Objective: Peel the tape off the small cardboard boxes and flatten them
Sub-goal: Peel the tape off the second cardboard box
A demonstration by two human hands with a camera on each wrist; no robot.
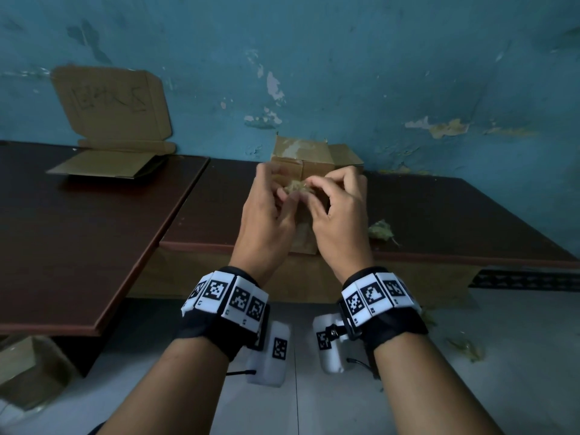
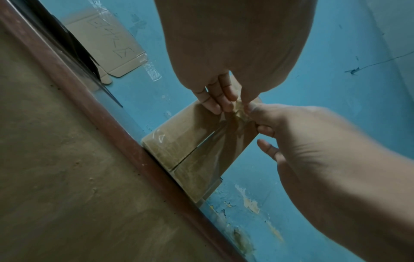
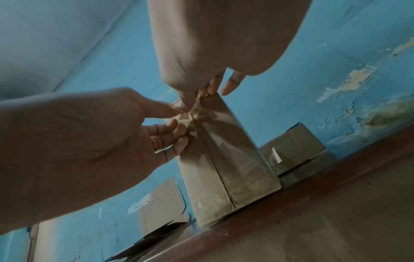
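Note:
A small cardboard box point(image 1: 303, 238) stands at the front edge of the dark table point(image 1: 439, 215), glossy with clear tape point(image 2: 224, 127) in the wrist views. Above its top, a crumpled wad of tape point(image 1: 296, 186) is pinched between both hands. My left hand point(image 1: 282, 196) pinches it from the left with thumb and fingers point(image 3: 172, 126). My right hand point(image 1: 314, 187) pinches it from the right point(image 2: 253, 113). The tape wad point(image 3: 190, 115) still runs onto the box point(image 3: 226, 159). The box's top is hidden behind the hands in the head view.
A second, opened box point(image 1: 301, 153) stands behind against the blue wall. A crumpled tape scrap point(image 1: 381, 230) lies on the table to the right. An unfolded cardboard mailer point(image 1: 106, 164) sits back left, its lid leaning on the wall. Another box point(image 1: 28, 368) is on the floor.

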